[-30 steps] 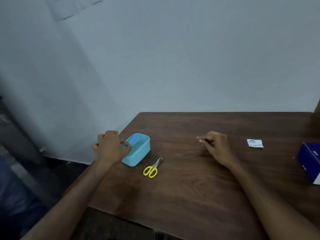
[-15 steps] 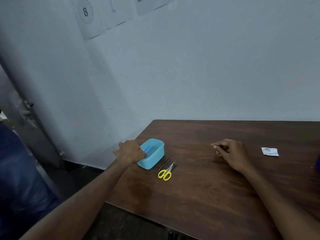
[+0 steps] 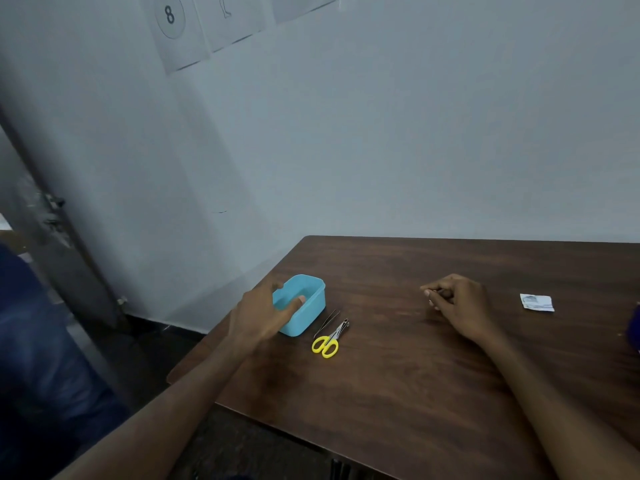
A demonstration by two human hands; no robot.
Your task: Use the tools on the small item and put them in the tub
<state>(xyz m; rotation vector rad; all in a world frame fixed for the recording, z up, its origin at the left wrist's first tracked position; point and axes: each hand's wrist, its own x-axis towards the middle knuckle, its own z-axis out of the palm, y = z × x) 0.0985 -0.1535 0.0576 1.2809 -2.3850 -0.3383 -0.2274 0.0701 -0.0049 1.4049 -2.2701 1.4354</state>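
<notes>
1. Head view, left side: the left hand (image 3: 258,315) rests at the near left end of the blue tub (image 3: 304,304), which stands near the left edge of the table (image 3: 398,393). The thumb dips over the rim into the tub and the other fingers lie along the outer wall, so the hand holds that end between them
2. Same view, the tub itself: it looks like thin plastic, open at the top, with rounded corners and no lid in sight. I judge it light and fairly stiff, though the walls may give a little under a squeeze; the smooth sides could slip, so the rim is the surest place to hold, thumb inside and fingers outside
3. Same view, just to the right of the tub: a small pair of scissors (image 3: 329,341) with yellow handles lies flat, with a thin pair of tweezers (image 3: 327,322) beside it, both close to the tub but apart from it
4. Same view, right side: the right hand (image 3: 457,303) lies on the table well apart from the tub, its fingers curled in; they may pinch something small and dark, but I cannot tell
5. Same view, far right: a small white packet (image 3: 536,302) lies flat, clear of both hands
</notes>
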